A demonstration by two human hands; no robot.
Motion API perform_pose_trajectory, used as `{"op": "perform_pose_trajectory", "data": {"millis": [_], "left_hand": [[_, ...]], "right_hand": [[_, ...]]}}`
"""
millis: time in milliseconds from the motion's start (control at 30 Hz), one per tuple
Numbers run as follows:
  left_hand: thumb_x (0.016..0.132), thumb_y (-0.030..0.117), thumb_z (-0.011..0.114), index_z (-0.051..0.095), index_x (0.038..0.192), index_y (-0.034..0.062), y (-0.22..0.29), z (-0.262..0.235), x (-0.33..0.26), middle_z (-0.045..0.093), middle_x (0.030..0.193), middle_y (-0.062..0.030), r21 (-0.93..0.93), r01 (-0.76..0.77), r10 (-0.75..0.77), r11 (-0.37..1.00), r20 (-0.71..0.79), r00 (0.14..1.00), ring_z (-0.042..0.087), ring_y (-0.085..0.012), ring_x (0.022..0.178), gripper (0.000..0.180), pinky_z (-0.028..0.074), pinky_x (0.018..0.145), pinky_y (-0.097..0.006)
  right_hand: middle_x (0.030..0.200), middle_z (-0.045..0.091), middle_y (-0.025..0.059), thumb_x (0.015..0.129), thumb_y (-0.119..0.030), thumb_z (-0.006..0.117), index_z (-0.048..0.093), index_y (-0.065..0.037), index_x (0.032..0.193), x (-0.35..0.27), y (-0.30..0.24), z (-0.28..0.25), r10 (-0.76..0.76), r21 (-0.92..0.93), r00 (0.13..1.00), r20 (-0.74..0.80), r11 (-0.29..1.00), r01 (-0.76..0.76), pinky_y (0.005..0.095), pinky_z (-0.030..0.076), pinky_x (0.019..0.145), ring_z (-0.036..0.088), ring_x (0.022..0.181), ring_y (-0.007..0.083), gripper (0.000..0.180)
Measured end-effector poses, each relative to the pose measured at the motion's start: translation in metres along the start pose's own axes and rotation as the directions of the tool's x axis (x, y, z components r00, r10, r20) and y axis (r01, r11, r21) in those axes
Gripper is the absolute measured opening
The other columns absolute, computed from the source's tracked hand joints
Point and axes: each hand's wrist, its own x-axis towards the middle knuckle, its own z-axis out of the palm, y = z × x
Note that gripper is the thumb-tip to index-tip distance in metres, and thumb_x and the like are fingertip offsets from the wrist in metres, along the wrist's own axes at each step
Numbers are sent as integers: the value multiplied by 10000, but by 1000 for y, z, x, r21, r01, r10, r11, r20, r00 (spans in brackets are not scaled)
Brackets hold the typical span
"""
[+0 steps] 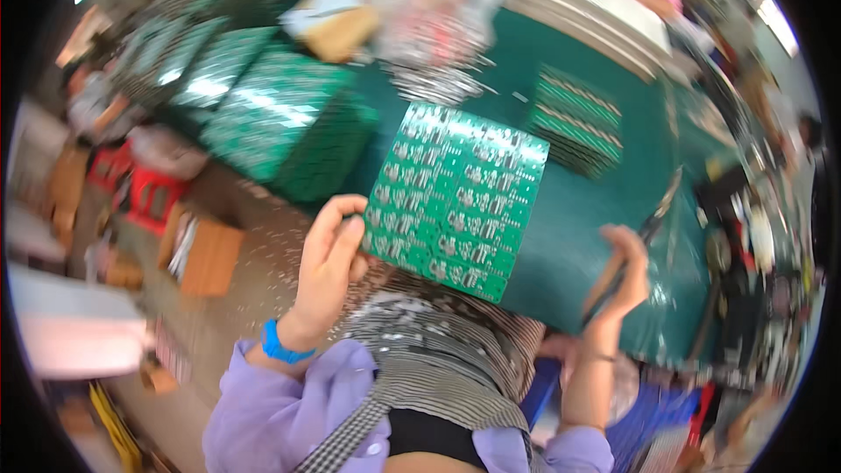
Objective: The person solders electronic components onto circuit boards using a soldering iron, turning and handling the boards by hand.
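**A:** What are the hands doing?

**B:** The left hand (328, 254) rises from a lilac sleeve with a blue wristband (279, 346). Its fingers curl around the lower left edge of a green circuit panel (455, 197), thumb on the front, holding it up tilted. The right hand (624, 273) is raised just right of the panel, closed around a thin dark tool (653, 226) that points up and away.

**A:** Where is the panel, and how does it look?

**B:** It hangs above a striped apron (438, 350) and the near edge of a teal table (596, 210). It is a rectangle, gridded with rows of small silver pads.

**A:** Any packages farther off?

**B:** On the table, a low stack of green striped boards (578, 118). To the left, tall shiny stacks of green panels (280, 118). Beyond, a tan cardboard box (337, 22) and a blurred clear plastic bag (420, 9). An orange-brown box (208, 254) sits on the floor at left.
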Motion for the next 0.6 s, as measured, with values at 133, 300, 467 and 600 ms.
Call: {"op": "perform_pose_trajectory", "data": {"millis": [133, 300, 467, 600], "left_hand": [[987, 190, 467, 536, 1147, 73, 35, -67, 17, 454, 696, 96, 100, -303, 319, 948, -331, 888, 276, 21, 479, 211, 195, 440, -157], [983, 208, 485, 569, 1130, 54, 65, -144, 55, 422, 653, 99, 169, -360, 398, 917, -354, 846, 255, 17, 440, 230, 222, 438, -164], [959, 128, 504, 595, 1059, -23, 65, -167, 83, 517, 681, 24, 531, -281, 481, 799, -284, 829, 467, -64, 544, 203, 406, 531, -225], [943, 133, 544, 629, 997, -32, 60, -157, 84, 586, 743, -16, 821, -154, 627, 550, -284, 725, 494, -68, 624, 193, 406, 570, -236]], "right_hand": [[811, 594, 139, 839, -1, 606, 598, -43, 1068, 78, 36, 33, -349, -425, 913, 211, 808, 407, 370, 492, 642, 600, 750, 309, 234], [805, 558, 126, 804, -7, 598, 561, -63, 1070, 100, 82, 51, -320, -474, 792, 520, 664, 579, 415, 477, 601, 587, 749, 305, 274], [807, 558, 114, 758, -4, 597, 565, -65, 1066, 106, 87, 54, -259, -452, 707, 658, 616, 646, 404, 483, 588, 590, 754, 283, 315], [838, 570, 102, 752, -11, 587, 572, -63, 1052, 110, 102, 53, -286, -503, 635, 718, 417, 757, 376, 507, 596, 602, 767, 262, 305]]}}
